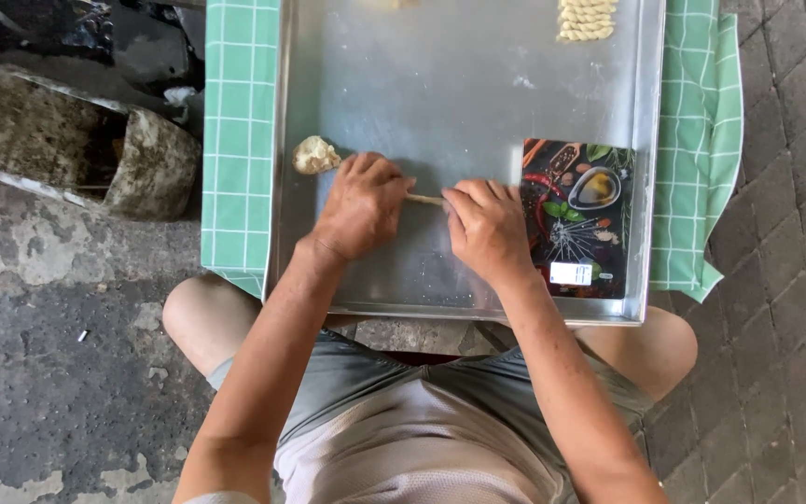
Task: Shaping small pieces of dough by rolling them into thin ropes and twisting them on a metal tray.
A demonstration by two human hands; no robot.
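From the head camera we see our left hand (363, 203) and right hand (487, 227) pressed palm-down, fingers curled narrow, on a thin pale dough rope (425, 199) lying on the shiny metal tray (440, 84). A beige dough lump (313, 155) sits just beside our left hand, and a flat kitchen scale printed with spices (578, 215) touches our right.

Brightness: the scene is evenly lit by soft daylight, and nothing is lost in darkness.
Glare: a pale, diffuse sheen is spread over the metal tray (459, 84), brightest toward its upper middle.
Shadows: only faint, short shadows are cast under the left hand (363, 205) and the right hand (489, 229).
Focus: the tray and hands are rendered sharply; no motion blur is seen.
Edges: slight wide-angle bending is noticed at the frame's borders, on the paving (795, 233).
Dark area: the top left corner is left dim.
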